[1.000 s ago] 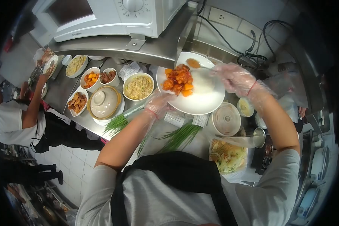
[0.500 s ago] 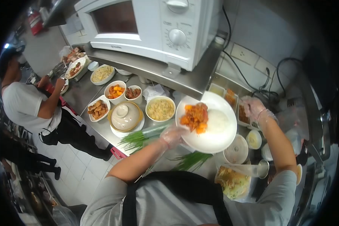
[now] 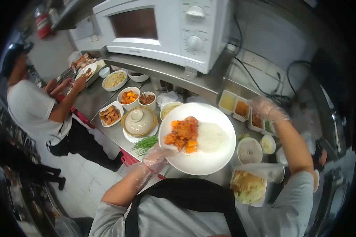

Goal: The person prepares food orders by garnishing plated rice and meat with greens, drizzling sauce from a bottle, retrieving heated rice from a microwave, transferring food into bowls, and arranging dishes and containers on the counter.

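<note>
One co-worker (image 3: pixel 35 108) stands by the far left end of the steel counter (image 3: pixel 103 97), hands at an oval dish (image 3: pixel 92 68). Near the counter's front edge lie browned pieces (image 3: pixel 110 114); behind them, a bowl of pale food (image 3: pixel 115 89). Next come a bowl of orange chunks (image 3: pixel 129 107), a lidded pot (image 3: pixel 139 121) and, at the front edge, green stalks (image 3: pixel 145 145). The gloved left hand (image 3: pixel 159 157) grasps the rim of a white plate (image 3: pixel 197 168), raised near the front edge, with orange-sauced pieces (image 3: pixel 182 134) on its left part and a white mound (image 3: pixel 212 137) on its right. Small tubs (image 3: pixel 239 118) line the back edge. Shredded vegetables (image 3: pixel 248 187) lie by the front edge, a round container (image 3: pixel 249 158) behind them. The gloved right hand (image 3: pixel 265 107) is over the tubs, blurred; whether it grips anything, I cannot tell.
</note>
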Action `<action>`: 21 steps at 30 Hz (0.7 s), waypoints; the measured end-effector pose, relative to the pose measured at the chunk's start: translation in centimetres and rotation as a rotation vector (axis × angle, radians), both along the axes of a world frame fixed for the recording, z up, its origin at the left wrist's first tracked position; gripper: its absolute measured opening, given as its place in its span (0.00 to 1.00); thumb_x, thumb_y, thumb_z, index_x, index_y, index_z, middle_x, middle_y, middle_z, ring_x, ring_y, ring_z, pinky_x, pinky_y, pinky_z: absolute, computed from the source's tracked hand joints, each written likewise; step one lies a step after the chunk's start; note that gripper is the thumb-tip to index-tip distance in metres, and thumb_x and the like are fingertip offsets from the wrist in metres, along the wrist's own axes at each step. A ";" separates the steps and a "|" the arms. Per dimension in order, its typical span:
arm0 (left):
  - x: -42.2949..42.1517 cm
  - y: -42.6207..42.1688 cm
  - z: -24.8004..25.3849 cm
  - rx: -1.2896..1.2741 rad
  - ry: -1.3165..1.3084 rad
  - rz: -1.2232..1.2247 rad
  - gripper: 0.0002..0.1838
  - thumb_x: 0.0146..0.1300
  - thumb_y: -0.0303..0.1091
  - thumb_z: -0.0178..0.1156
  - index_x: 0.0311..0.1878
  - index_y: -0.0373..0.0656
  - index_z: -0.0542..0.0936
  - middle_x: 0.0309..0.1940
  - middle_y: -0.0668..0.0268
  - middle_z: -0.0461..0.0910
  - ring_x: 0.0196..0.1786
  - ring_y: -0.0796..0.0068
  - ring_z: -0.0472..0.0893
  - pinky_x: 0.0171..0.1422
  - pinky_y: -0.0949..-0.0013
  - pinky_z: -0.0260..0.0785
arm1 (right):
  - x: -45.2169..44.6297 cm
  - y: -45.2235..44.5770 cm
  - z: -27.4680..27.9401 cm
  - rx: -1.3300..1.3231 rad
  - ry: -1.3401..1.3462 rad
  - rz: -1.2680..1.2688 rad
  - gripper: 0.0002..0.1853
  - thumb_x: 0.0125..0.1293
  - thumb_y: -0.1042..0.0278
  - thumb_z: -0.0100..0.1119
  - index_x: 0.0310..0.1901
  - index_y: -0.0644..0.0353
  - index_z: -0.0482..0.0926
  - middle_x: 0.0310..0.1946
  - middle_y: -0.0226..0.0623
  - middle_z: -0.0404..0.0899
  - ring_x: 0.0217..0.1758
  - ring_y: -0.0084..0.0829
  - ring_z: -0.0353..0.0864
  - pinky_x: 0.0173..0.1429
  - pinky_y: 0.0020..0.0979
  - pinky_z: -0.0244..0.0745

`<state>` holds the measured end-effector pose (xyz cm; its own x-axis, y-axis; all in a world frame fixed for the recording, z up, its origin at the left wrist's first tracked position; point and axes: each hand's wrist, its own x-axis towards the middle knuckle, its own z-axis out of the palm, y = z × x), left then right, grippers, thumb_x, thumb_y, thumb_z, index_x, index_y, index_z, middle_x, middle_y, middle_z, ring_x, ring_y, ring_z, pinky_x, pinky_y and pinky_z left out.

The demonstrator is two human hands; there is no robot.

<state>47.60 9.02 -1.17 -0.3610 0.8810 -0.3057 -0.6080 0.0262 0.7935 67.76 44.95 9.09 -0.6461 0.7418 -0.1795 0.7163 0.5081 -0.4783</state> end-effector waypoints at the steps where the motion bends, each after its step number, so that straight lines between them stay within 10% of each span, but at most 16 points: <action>1: -0.2 -0.5 0.7 0.017 0.006 -0.020 0.31 0.50 0.20 0.58 0.62 0.36 0.65 0.52 0.56 0.76 0.49 0.62 0.80 0.54 0.61 0.76 | 0.8 -3.6 2.7 -0.141 0.057 -0.006 0.24 0.65 0.46 0.51 0.40 0.64 0.79 0.25 0.34 0.78 0.23 0.23 0.77 0.25 0.27 0.72; 10: -0.5 -4.5 7.2 0.030 0.073 -0.262 0.28 0.50 0.18 0.56 0.57 0.24 0.65 0.50 0.46 0.75 0.48 0.57 0.81 0.55 0.61 0.75 | 11.2 -22.0 0.3 -1.255 0.759 -0.090 0.23 0.64 0.61 0.57 0.56 0.67 0.69 0.36 0.45 0.81 0.30 0.28 0.83 0.25 0.27 0.82; 21: 12.2 -4.7 6.3 0.167 0.029 -0.903 0.29 0.62 0.31 0.56 0.64 0.32 0.60 0.50 0.49 0.76 0.47 0.59 0.81 0.48 0.63 0.77 | 26.0 -45.4 -5.6 -0.945 1.486 -0.660 0.30 0.52 0.79 0.55 0.60 0.72 0.63 0.44 0.49 0.77 0.35 0.34 0.84 0.29 0.30 0.83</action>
<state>59.81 4.33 5.09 0.4801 0.8641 -0.1511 -0.3922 0.3655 0.8442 93.72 -0.41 3.48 -0.3288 0.9080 -0.2597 -0.5460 -0.4072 -0.7322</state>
